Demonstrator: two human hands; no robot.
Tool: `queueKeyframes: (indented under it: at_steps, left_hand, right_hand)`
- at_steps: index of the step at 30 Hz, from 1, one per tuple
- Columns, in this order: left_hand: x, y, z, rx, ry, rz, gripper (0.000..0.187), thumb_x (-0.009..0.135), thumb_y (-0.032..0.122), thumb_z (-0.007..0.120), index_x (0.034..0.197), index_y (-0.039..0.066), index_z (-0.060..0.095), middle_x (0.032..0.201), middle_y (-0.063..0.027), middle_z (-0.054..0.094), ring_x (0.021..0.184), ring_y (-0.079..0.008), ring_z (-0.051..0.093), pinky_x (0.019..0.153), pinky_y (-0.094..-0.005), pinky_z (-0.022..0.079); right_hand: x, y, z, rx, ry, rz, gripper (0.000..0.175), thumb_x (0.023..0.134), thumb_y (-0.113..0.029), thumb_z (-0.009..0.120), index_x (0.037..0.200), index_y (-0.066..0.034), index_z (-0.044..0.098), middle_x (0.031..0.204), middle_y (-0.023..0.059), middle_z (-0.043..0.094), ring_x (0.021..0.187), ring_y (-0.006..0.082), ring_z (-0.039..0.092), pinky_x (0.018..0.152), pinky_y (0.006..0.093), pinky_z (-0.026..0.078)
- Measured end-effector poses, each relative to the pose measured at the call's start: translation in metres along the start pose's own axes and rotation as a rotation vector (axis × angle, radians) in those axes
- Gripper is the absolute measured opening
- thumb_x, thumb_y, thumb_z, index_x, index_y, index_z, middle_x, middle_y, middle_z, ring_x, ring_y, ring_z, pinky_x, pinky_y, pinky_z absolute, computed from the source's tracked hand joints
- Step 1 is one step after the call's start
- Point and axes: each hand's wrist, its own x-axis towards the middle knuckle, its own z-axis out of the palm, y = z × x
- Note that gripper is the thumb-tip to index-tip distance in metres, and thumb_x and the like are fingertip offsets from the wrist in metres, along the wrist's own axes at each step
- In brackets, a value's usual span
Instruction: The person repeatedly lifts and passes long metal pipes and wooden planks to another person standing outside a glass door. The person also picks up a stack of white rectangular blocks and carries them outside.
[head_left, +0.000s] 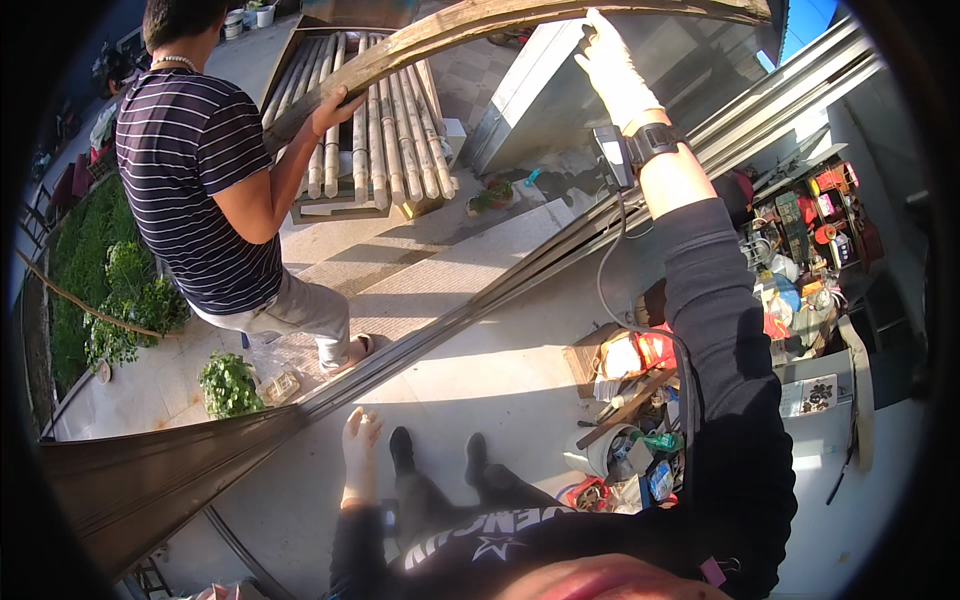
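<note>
A long wooden beam (450, 37) spans the top of the view and looks bent. My right hand (615, 71), in a pale glove, is raised to the beam's lower edge, its fingertips meeting the wood; whether they grip it is unclear. My left hand (361, 450), also gloved, hangs low by my legs with loosely curled fingers and nothing in it. Another person (202, 172) in a striped shirt supports the beam's left part with a hand (334, 112). A black device (615, 157) with a cable is strapped at my right wrist.
Several long poles (386, 142) lie on a frame beyond a metal door track (450, 322). A cardboard box (589, 360) and white bucket (600, 450) of clutter stand right. Potted plants (227, 386) and loaded shelves (817, 217) are at the sides.
</note>
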Motion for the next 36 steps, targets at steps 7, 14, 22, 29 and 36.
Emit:
queueKeyframes:
  at_steps: [7, 14, 22, 29, 36]
  left_hand:
    - [0.007, -0.015, -0.024, -0.051, 0.08, 0.034, 0.05, 0.094, 0.025, 0.059, 0.136, 0.003, 0.043, 0.112, -0.0106, 0.065, 0.092, -0.0177, 0.066, 0.078, -0.0267, 0.049]
    - [0.024, -0.033, -0.058, 0.108, 0.049, 0.166, 0.054, 0.093, 0.031, 0.063, 0.136, 0.005, 0.042, 0.107, -0.0081, 0.066, 0.089, -0.017, 0.067, 0.075, -0.0276, 0.049]
    - [0.017, -0.007, -0.047, -0.081, 0.077, 0.085, 0.048, 0.093, 0.02, 0.061, 0.135, 0.007, 0.042, 0.104, -0.0047, 0.062, 0.087, -0.0136, 0.065, 0.071, -0.0224, 0.047]
    - [0.013, 0.0, -0.024, 0.119, 0.255, 0.32, 0.069, 0.096, 0.013, 0.056, 0.15, -0.002, 0.015, 0.144, -0.02, 0.036, 0.127, -0.0249, 0.044, 0.106, -0.0353, 0.037]
    - [-0.008, -0.017, 0.005, 0.469, 0.543, 0.37, 0.093, 0.091, 0.037, 0.064, 0.151, -0.005, 0.006, 0.155, -0.028, 0.017, 0.143, -0.0351, 0.022, 0.117, -0.0414, 0.021]
  right_hand:
    - [-0.068, 0.059, 0.044, -0.242, -0.114, 0.19, 0.069, 0.092, -0.033, 0.061, 0.147, -0.0022, 0.033, 0.154, 0.0157, 0.031, 0.143, 0.0245, 0.026, 0.115, 0.0362, 0.023]
    - [-0.209, 0.124, 0.043, -0.182, -0.366, 0.527, 0.061, 0.092, -0.025, 0.062, 0.143, -0.0016, 0.04, 0.148, 0.0153, 0.04, 0.134, 0.0249, 0.04, 0.11, 0.037, 0.033]
    - [-0.378, 0.21, -0.089, -0.096, -0.362, 0.65, 0.057, 0.089, -0.011, 0.064, 0.141, 0.0012, 0.044, 0.142, 0.0179, 0.049, 0.126, 0.0276, 0.052, 0.105, 0.0392, 0.042]
    - [-0.512, 0.319, -0.232, -0.134, -0.318, 0.377, 0.049, 0.098, -0.024, 0.055, 0.14, -0.0034, 0.039, 0.139, 0.0147, 0.049, 0.122, 0.0302, 0.055, 0.101, 0.0423, 0.045]
    - [-0.575, 0.304, -0.273, 0.089, 0.466, 0.957, 0.041, 0.097, -0.032, 0.053, 0.128, -0.0053, 0.048, 0.127, 0.0112, 0.057, 0.105, 0.0284, 0.063, 0.095, 0.043, 0.049]
